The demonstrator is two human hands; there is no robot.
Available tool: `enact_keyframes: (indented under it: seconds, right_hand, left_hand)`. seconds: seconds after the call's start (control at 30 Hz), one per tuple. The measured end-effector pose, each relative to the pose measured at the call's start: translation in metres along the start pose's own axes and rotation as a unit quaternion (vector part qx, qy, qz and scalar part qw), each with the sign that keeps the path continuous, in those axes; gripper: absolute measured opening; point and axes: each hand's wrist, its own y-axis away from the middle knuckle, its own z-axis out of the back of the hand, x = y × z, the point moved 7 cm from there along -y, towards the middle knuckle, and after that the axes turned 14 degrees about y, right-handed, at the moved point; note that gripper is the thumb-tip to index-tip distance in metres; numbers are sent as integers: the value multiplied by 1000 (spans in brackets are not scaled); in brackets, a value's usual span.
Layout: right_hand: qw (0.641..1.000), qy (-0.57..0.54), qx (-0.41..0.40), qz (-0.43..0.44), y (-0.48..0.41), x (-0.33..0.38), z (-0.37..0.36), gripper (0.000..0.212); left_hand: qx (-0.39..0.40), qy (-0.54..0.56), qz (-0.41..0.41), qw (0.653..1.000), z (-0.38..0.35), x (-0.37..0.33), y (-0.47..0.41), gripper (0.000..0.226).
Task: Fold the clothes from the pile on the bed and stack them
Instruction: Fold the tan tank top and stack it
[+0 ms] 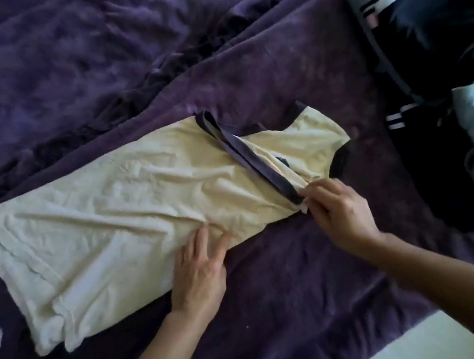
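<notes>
A cream shirt (112, 201) lies flat across a purple blanket (123, 58), stretching away to the left of both hands. The left hand (199, 271) rests palm down on the shirt's near edge, its fingers (201, 238) straight and slightly spread, with the thumb out to the side and the fingertips on a fold in the cloth. Just right of those fingertips, the right hand (339, 208) pinches the cloth with curled fingers where a dark trim band (258, 164) ends, the band running up and away from them. Well beyond the right hand's knuckles sits a pile of dark clothes (431, 63).
</notes>
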Motion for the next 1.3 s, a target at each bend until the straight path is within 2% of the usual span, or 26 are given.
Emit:
enact_keyframes:
  seconds: [0.07,0.1,0.23,0.3,0.33,0.4,0.47,0.5,0.53,0.57,0.6,0.63,0.67,0.77,0.9,1.03,1.17,1.3]
  right_hand:
    - [996,-71,4,-59,-27,-20,23,22]
    - [993,-69,9,-94,-48,-35,34,24]
    - [982,23,58,-177,-141,-90,60,25]
    - [971,58,84,-217,-161,-106,56,32]
    - [965,65,77,-243,-162,-110,54,40]
    - [950,9,51,-309,-147,-110,44,71]
    - [909,-99,69,-398,-114,-111,19,99]
    - [887,-134,91,-433,-95,-110,4,104]
    - [868,-152,111,-459,-80,-109,-8,102]
    - [856,-172,115,-473,-70,-109,-18,90]
    - [849,-199,102,-479,-65,-111,-27,69]
    - [845,-226,84,-477,-65,-111,-32,49]
    - [851,-237,76,-462,-67,-113,-34,39]
    - [878,-219,71,-420,-69,-127,-29,33]
    - [884,-203,91,-410,-64,-147,-21,27]
    - [910,-186,61,-364,-69,-132,6,23]
    - [951,-141,16,-274,-79,-82,70,17]
    - [987,-60,13,-151,-104,22,100,26]
  left_hand:
    - [37,3,8,999,-6,-1,7,59]
    - [47,4,13,999,-6,0,9,59]
    - [66,21,15,997,-9,6,9,56]
    - [67,22,18,997,-8,6,7,54]
    - [67,22,19,997,-7,6,6,53]
    - [64,31,25,997,-6,7,4,51]
    - [56,36,30,997,-6,8,3,49]
    - [50,39,32,997,-6,9,3,49]
    - [47,42,35,997,-7,9,2,49]
    - [45,43,37,997,-8,9,2,49]
    - [43,43,39,997,-9,10,1,49]
    - [41,44,42,997,-10,10,0,50]
    - [41,45,45,997,-10,10,-1,51]
    - [41,31,41,998,-8,6,0,53]
    - [70,-14,12,997,-10,1,7,60]
    - [104,-37,-13,994,-18,-8,11,73]
    - [120,-43,21,992,-23,-11,8,74]
    - [110,-8,34,993,-18,-13,21,69]
